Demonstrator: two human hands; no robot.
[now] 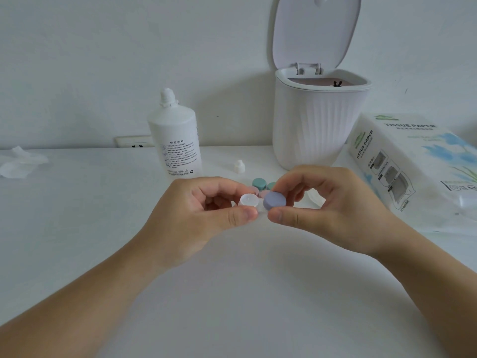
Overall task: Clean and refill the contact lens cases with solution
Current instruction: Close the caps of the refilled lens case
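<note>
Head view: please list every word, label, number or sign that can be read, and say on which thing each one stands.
"TISSUE PAPER": on the top face of the tissue paper pack.
"TISSUE PAPER": again, running up its front face.
"使用说明": heading on the solution bottle.
Recycling sign: bottle's lower right corner.
Small print on bottle and pack: too small to read.

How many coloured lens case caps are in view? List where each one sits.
4 at least: a purple cap pinched in the right hand, two green caps and a pink one behind the hands; others may be hidden.
</note>
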